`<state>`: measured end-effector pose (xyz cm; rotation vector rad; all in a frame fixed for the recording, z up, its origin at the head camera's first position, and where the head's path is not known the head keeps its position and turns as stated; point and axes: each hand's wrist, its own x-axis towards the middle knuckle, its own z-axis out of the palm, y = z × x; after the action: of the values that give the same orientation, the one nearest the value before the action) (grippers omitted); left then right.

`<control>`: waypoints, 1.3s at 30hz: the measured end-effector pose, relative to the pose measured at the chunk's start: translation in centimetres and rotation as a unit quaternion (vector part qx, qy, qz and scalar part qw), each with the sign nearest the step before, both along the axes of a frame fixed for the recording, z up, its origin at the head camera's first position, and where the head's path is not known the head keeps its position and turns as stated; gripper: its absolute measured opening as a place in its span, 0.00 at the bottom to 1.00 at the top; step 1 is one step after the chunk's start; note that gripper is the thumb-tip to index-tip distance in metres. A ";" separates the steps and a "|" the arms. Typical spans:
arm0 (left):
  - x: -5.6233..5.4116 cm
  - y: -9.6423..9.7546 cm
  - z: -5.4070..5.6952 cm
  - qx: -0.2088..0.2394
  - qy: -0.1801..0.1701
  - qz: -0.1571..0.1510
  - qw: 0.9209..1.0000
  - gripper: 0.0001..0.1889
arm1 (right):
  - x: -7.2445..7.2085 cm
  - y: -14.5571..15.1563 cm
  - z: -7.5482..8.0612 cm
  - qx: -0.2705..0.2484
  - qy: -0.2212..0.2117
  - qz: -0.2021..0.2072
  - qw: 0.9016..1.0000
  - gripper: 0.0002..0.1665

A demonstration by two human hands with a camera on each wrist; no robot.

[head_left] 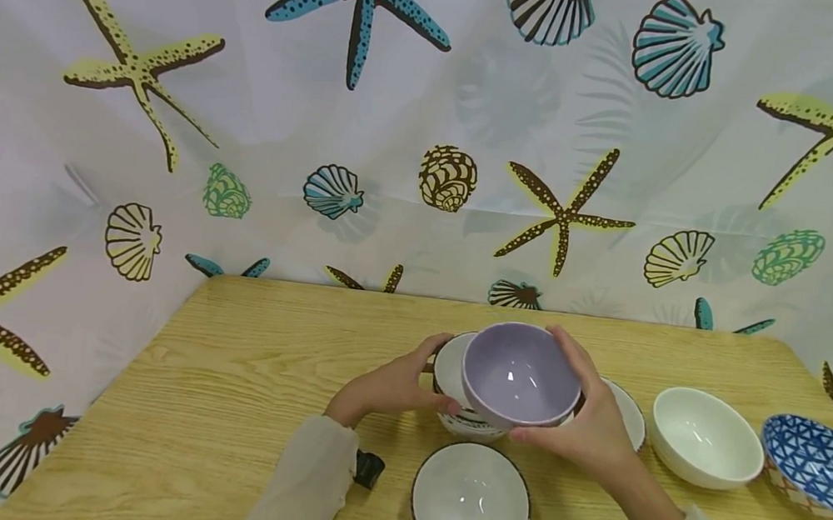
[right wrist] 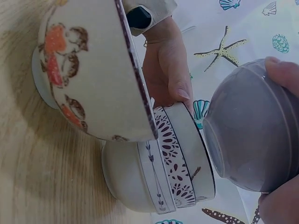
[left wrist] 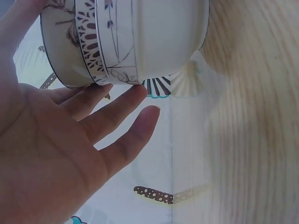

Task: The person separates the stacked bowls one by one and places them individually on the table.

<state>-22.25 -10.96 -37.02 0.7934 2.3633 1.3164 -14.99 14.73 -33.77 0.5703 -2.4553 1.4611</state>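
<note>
My right hand (head_left: 588, 431) grips a glossy purple bowl (head_left: 522, 375) by its sides, with its inside tilted towards me. The purple bowl is held up and overlaps a stack of patterned white bowls (head_left: 471, 427) in the head view. My left hand (head_left: 400, 388) holds that stack from the left, thumb in front and fingers (left wrist: 119, 109) against the patterned side. In the right wrist view, the purple bowl's foot (right wrist: 214, 147) faces the stack's rim. Nearer to me stands a dark-rimmed white bowl (head_left: 471, 504), its outside painted with small orange and brown figures (right wrist: 56, 46).
Partly behind my right hand is another dark-rimmed bowl (head_left: 627, 416). Further right stand a plain white bowl (head_left: 706, 439) and a blue-patterned bowl (head_left: 822, 466) that leans. The wooden table (head_left: 221, 409) ends at a curtain (head_left: 399, 124) printed with starfish and shells.
</note>
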 end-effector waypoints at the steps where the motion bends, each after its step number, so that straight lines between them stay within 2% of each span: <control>1: 0.0 0.0 0.0 0.000 0.001 -0.001 1.000 0.51 | 0.1 0.1 0.0 0.001 0.001 0.000 1.000 0.68; 11: 0.1 -0.1 0.0 0.002 0.000 0.002 1.000 0.52 | 1.1 0.8 -0.4 -0.016 0.004 0.009 1.000 0.70; 19: 0.1 0.0 0.0 -0.013 -0.013 0.026 0.999 0.53 | 2.0 1.3 -0.6 -0.027 0.003 0.004 1.000 0.70; 26: 0.1 0.0 0.0 -0.019 -0.012 0.020 1.000 0.54 | 3.0 1.9 -1.0 -0.036 0.008 0.006 0.999 0.72; 31: 0.1 0.0 0.2 -0.026 -0.012 0.027 0.999 0.54 | 3.4 2.4 -1.4 -0.057 0.022 0.016 0.998 0.71; 39: 0.1 0.0 0.1 -0.025 -0.011 0.023 0.999 0.55 | 4.3 3.1 -1.9 -0.045 0.020 0.004 0.999 0.72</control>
<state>-22.13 -10.92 -36.94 0.7101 2.4000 1.2719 -10.67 17.83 -35.71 0.5866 -2.3454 1.5393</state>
